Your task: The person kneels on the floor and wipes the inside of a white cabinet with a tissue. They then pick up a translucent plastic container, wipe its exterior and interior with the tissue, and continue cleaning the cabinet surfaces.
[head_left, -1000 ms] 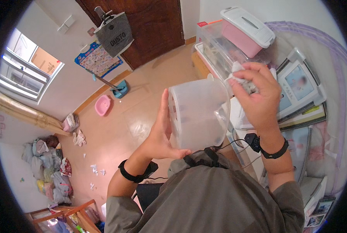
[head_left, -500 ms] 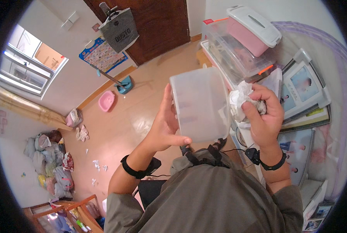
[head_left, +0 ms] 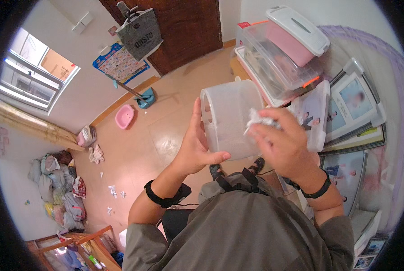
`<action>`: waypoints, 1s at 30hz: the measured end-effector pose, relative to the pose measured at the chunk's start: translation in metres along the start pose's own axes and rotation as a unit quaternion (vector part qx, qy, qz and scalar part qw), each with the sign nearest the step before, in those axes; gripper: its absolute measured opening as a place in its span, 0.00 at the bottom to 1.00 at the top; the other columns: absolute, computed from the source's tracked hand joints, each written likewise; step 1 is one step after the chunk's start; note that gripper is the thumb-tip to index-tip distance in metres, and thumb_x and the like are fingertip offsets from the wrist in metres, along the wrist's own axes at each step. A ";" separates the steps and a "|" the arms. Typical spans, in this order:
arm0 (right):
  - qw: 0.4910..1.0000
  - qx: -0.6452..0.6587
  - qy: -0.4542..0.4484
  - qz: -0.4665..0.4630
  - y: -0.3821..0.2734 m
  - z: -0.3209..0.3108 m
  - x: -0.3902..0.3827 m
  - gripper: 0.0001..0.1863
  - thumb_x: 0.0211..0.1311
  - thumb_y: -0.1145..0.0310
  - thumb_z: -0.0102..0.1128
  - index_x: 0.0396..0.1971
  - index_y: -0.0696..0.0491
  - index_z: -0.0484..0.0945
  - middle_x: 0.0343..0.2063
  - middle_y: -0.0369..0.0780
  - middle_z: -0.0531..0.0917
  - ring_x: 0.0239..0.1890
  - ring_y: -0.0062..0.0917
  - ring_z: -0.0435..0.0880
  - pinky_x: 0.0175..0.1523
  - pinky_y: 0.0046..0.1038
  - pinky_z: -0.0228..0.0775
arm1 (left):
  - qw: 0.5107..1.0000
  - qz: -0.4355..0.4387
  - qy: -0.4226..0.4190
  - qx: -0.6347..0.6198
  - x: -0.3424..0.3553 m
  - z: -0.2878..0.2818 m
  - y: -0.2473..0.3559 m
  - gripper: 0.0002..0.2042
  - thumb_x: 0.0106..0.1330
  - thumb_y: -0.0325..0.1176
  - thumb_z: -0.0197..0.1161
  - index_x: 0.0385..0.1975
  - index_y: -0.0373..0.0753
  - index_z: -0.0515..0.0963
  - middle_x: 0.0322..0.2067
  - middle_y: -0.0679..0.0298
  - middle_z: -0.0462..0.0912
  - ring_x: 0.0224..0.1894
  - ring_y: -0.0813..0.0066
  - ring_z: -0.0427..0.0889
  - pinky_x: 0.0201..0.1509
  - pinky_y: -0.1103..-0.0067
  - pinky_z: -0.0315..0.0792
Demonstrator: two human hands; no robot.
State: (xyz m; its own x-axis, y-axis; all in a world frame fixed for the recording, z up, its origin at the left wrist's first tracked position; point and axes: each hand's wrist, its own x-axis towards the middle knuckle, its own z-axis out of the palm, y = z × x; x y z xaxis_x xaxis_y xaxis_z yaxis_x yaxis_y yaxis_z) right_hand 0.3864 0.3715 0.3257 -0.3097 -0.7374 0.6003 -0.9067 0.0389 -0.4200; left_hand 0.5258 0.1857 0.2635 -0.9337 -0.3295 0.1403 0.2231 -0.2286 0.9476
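A translucent white plastic container (head_left: pixel 232 115) is held up in front of me. My left hand (head_left: pixel 196 143) grips its left side, with the thumb across the lower edge and the fingers behind. In my right hand (head_left: pixel 285 142) is a crumpled white tissue (head_left: pixel 259 120), pinched between thumb and fingers at the container's right side. Whether the tissue touches the plastic there, I cannot tell. The fingertips of the right hand are slightly blurred.
At right stand stacked clear storage boxes (head_left: pixel 274 61), a pink box with a white lid (head_left: pixel 296 36) and framed photos (head_left: pixel 353 101). On the floor lie a pink basin (head_left: pixel 124 116), a blue dustpan (head_left: pixel 145 98), crumpled tissues (head_left: pixel 113 191) and piled bags (head_left: pixel 57 185).
My right hand has moved left with the tissue, from beside the container to its right side. The container has turned a little, showing more of its left end.
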 end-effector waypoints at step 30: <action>0.719 0.597 -0.145 0.325 0.088 0.002 -0.013 0.10 0.65 0.73 0.63 0.43 0.60 0.83 0.41 0.40 0.84 0.45 0.20 0.82 0.53 0.24 0.74 | 0.981 -0.125 0.084 -0.124 0.004 -0.006 0.002 0.48 0.52 0.54 0.72 0.69 0.39 0.55 0.60 0.51 0.70 0.63 0.54 0.73 0.63 0.55 0.72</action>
State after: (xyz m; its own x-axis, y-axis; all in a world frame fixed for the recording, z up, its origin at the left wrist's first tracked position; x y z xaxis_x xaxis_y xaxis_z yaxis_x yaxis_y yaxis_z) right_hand 0.3115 0.3831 0.2791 -0.3272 -0.9414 -0.0815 0.3494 -0.0404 -0.9361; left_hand 0.5243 0.1784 0.2638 -0.9132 -0.3764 -0.1560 0.0745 -0.5306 0.8443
